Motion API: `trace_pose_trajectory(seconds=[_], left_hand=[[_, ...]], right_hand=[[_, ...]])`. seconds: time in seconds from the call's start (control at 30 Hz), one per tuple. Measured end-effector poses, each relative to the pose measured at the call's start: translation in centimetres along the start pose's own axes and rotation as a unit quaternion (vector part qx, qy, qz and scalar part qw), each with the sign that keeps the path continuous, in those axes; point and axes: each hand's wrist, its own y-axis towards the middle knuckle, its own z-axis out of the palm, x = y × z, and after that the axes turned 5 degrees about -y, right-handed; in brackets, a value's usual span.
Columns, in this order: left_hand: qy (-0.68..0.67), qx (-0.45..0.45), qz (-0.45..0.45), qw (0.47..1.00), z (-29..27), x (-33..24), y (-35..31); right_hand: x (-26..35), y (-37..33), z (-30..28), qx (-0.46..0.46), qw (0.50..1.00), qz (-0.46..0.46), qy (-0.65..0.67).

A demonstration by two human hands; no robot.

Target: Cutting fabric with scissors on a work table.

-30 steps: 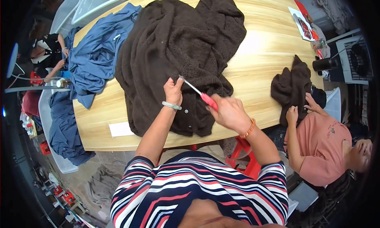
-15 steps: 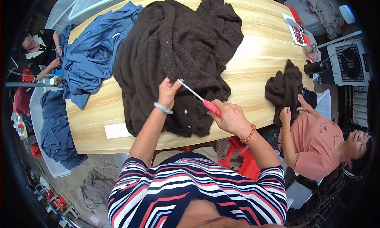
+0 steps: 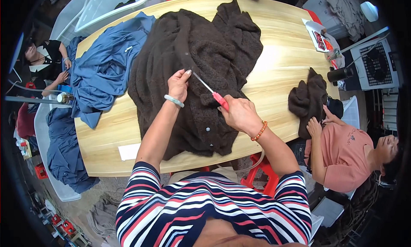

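Okay, so the left hand has thumb and forefinger pressed together, pinching what looks like a bit of the big dark brown fuzzy knit garment that lies under it and well beyond it on the pale wood-grain table. The right hand is wrapped round a red-handled tool with a slim metal shaft, angled so its tip ends just beside the left thumb.

As for how far along it is, I'd call it mid-job: garment laid out, one spot pinched, tool right by it. Two shiny round buttons sit on the cloth nearer the body than the left hand. What's finished or left elsewhere on it, honestly can't tell; the folds hide too much.

Also hard to make out: whether the tip touches cloth, and what exactly is under that thumb. The right fingers cover part of the red handle. A pale speck just beyond the left hand is too small to identify. Off left of that hand, a crumpled blue cloth garment doesn't show its shape, and well right of the right hand a co-worker's hand partly covers a bunched brown cloth.
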Motion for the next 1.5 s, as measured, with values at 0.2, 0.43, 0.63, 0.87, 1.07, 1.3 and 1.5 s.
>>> trace_pose_trajectory(seconds=[0.2,0.43,0.63,0.87,1.07,1.3,1.5], left_hand=[[0.060,0.002,0.040,0.997,-1.8,-0.7,0.5],[0.047,-0.038,-0.075,0.995,1.7,-4.3,4.6],[0.096,-0.025,-0.020,0.995,2.3,-2.7,6.6],[0.144,0.004,0.057,0.988,1.6,-2.4,5.9],[0.170,0.021,0.061,0.983,1.4,-2.3,5.5],[0.052,0.045,-0.017,0.997,2.3,-3.0,4.4],[0.157,0.031,-0.123,0.979,0.0,-2.3,1.6]], right_hand=[[0.3,-0.3,-1.2,0.033,0.999,0.025,0.007],[0.3,0.3,-0.8,0.000,0.998,0.037,0.048],[0.7,3.1,-1.6,-0.007,0.998,0.054,0.034],[0.8,4.4,-1.3,0.025,0.998,0.054,0.015],[0.6,4.4,-1.0,0.002,0.997,0.067,0.044],[0.9,3.9,-1.2,-0.034,0.997,0.062,0.034],[-0.1,0.3,0.0,0.008,0.995,0.092,0.029]])
